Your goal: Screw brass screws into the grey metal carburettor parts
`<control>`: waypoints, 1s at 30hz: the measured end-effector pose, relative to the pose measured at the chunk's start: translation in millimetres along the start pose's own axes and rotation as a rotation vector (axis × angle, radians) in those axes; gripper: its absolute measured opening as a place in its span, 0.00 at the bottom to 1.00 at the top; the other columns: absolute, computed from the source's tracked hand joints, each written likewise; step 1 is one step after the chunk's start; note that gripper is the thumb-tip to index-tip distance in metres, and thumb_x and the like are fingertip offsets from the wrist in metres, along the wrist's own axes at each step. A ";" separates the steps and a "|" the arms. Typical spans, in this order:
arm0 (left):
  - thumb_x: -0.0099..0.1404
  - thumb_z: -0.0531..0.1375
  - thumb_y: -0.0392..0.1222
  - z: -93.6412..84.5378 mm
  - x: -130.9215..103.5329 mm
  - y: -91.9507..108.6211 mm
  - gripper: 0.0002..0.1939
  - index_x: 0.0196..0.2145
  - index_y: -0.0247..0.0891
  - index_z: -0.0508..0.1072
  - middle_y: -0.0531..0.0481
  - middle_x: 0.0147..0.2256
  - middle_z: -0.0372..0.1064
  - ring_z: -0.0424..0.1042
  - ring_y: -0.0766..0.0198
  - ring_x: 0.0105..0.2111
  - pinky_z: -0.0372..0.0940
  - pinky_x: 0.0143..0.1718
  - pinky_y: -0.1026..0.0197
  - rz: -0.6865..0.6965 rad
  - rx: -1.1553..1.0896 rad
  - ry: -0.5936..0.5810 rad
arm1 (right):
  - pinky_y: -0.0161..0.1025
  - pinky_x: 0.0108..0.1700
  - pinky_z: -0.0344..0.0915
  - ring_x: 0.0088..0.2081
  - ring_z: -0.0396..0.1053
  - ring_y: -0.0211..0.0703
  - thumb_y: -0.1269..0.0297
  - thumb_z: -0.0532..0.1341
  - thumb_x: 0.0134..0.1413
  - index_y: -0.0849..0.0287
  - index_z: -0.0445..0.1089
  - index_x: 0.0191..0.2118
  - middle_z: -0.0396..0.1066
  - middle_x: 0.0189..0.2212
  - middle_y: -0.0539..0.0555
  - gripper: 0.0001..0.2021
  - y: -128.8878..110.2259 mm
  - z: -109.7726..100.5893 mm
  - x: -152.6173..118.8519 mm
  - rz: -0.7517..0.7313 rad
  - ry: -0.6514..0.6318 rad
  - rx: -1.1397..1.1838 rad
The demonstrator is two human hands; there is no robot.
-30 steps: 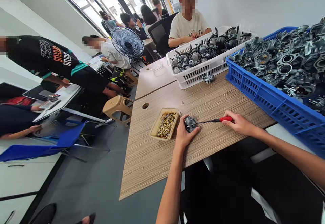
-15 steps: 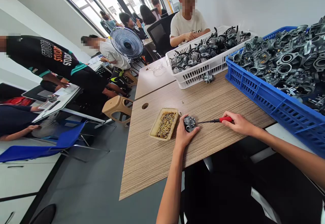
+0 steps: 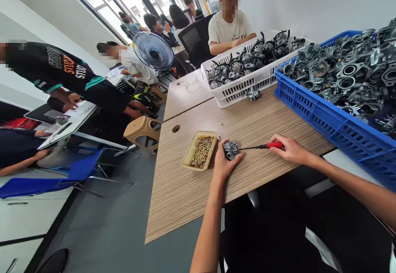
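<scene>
The screwdriver [image 3: 262, 146], closed within the right hand [image 3: 291, 150], points leftward at the metal part [image 3: 231, 150] clasped by the curled left hand [image 3: 223, 164].

Daylight Floods a White-Walled Workroom

And here's the light, coming through tall, dark-framed windows [image 3: 117, 10], pale buildings beyond the glass! Over to the right, a plain white wall [image 3: 293, 0] fills the upper corner. Down below, smooth grey floor [image 3: 105, 219] runs past white cabinets [image 3: 23, 219] on the left. Look at the seating: a blue chair [image 3: 86, 161] on metal legs, a tan plastic stool [image 3: 137, 128] beside the wood-grain table [image 3: 176, 198], a black office chair [image 3: 199, 37] farther back. A round fan [image 3: 153, 51] stands mid-room, a white desk [image 3: 78, 120] to its left!
</scene>
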State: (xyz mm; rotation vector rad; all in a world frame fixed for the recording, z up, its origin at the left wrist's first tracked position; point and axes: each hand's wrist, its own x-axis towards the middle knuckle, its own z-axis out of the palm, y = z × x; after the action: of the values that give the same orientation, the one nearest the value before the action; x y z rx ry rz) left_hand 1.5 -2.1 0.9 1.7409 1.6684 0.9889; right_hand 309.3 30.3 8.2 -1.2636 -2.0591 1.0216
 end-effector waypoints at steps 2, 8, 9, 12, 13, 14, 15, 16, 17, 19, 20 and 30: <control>0.56 0.72 0.53 0.2 0.1 0.0 0.39 0.60 0.45 0.61 0.45 0.49 0.72 0.74 0.55 0.48 0.67 0.54 0.50 -0.005 -0.003 -0.001 | 0.38 0.32 0.58 0.28 0.64 0.42 0.52 0.61 0.62 0.53 0.67 0.40 0.70 0.28 0.48 0.10 0.5 0.1 0.1 -0.001 0.001 -0.003; 0.57 0.72 0.52 0.5 0.4 0.3 0.37 0.59 0.45 0.62 0.47 0.47 0.72 0.74 0.56 0.45 0.68 0.52 0.52 0.007 0.002 0.006 | 0.38 0.33 0.57 0.28 0.64 0.42 0.50 0.58 0.65 0.53 0.68 0.39 0.68 0.27 0.47 0.12 4.5 1.9 0.5 -0.010 0.007 -0.001; 0.57 0.72 0.52 0.4 0.5 0.4 0.37 0.59 0.45 0.62 0.47 0.47 0.72 0.74 0.56 0.45 0.68 0.52 0.52 0.008 0.000 0.005 | 0.38 0.33 0.57 0.29 0.64 0.42 0.50 0.58 0.65 0.53 0.69 0.39 0.69 0.28 0.48 0.12 4.9 2.2 0.5 -0.008 0.007 0.000; 0.57 0.71 0.52 0.4 0.6 0.6 0.37 0.60 0.45 0.61 0.47 0.47 0.72 0.74 0.56 0.46 0.68 0.52 0.52 0.010 0.001 0.006 | 0.38 0.33 0.57 0.29 0.64 0.42 0.49 0.58 0.65 0.53 0.69 0.38 0.69 0.28 0.48 0.13 5.5 2.7 0.3 0.000 0.003 0.002; 0.57 0.71 0.52 0.3 0.6 0.7 0.37 0.60 0.45 0.61 0.47 0.48 0.72 0.74 0.56 0.46 0.68 0.52 0.52 0.011 0.003 0.008 | 0.38 0.33 0.57 0.29 0.64 0.42 0.49 0.58 0.65 0.53 0.70 0.38 0.69 0.28 0.48 0.13 5.5 2.8 0.2 0.002 0.002 0.003; 0.57 0.71 0.52 0.3 0.6 0.8 0.37 0.60 0.45 0.61 0.47 0.48 0.72 0.74 0.56 0.46 0.68 0.52 0.52 0.014 0.006 0.010 | 0.38 0.33 0.57 0.29 0.64 0.42 0.48 0.58 0.65 0.53 0.70 0.38 0.69 0.28 0.48 0.14 5.3 2.8 0.2 0.004 0.003 0.003; 0.57 0.71 0.52 0.3 0.5 1.0 0.38 0.60 0.45 0.61 0.46 0.48 0.72 0.74 0.56 0.47 0.68 0.52 0.52 0.016 0.009 0.011 | 0.38 0.33 0.57 0.29 0.63 0.42 0.48 0.58 0.65 0.53 0.70 0.38 0.69 0.28 0.48 0.14 5.2 2.7 0.2 0.006 0.003 0.002; 0.57 0.71 0.52 0.2 0.5 1.1 0.38 0.60 0.45 0.61 0.46 0.49 0.72 0.74 0.56 0.47 0.68 0.52 0.52 0.018 0.011 0.012 | 0.38 0.33 0.57 0.29 0.63 0.41 0.48 0.58 0.65 0.53 0.70 0.38 0.69 0.27 0.48 0.14 5.0 2.7 0.2 0.008 0.004 0.002; 0.57 0.71 0.52 0.2 0.4 1.2 0.38 0.60 0.45 0.61 0.46 0.49 0.72 0.74 0.56 0.47 0.68 0.53 0.52 0.018 0.011 0.012 | 0.38 0.33 0.57 0.29 0.63 0.41 0.48 0.58 0.65 0.53 0.70 0.38 0.69 0.27 0.48 0.14 4.8 2.6 0.2 0.012 0.004 0.001; 0.57 0.71 0.52 0.2 0.4 1.3 0.38 0.60 0.45 0.61 0.46 0.49 0.72 0.74 0.56 0.46 0.68 0.53 0.52 0.016 0.013 0.012 | 0.38 0.33 0.57 0.29 0.63 0.41 0.48 0.58 0.65 0.53 0.70 0.38 0.69 0.27 0.48 0.14 4.3 2.5 0.2 0.015 0.003 0.003; 0.57 0.71 0.52 0.3 0.3 1.3 0.37 0.60 0.45 0.61 0.46 0.48 0.72 0.74 0.56 0.46 0.68 0.53 0.52 0.015 0.014 0.013 | 0.38 0.33 0.57 0.29 0.63 0.41 0.48 0.58 0.65 0.53 0.70 0.38 0.69 0.27 0.48 0.14 4.1 2.4 0.2 0.013 0.002 0.005; 0.57 0.71 0.51 0.0 0.3 2.9 0.37 0.60 0.44 0.61 0.46 0.49 0.72 0.74 0.56 0.46 0.68 0.52 0.53 0.002 0.021 0.011 | 0.38 0.33 0.56 0.28 0.62 0.40 0.48 0.58 0.66 0.54 0.70 0.38 0.67 0.27 0.47 0.15 5.9 2.8 0.4 0.011 -0.002 0.007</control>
State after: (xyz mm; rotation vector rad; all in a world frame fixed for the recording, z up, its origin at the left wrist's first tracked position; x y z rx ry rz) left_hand 3.3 -2.0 3.3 1.7545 1.6901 0.9873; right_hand 310.0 31.3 1.9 -1.2724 -2.0505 1.0345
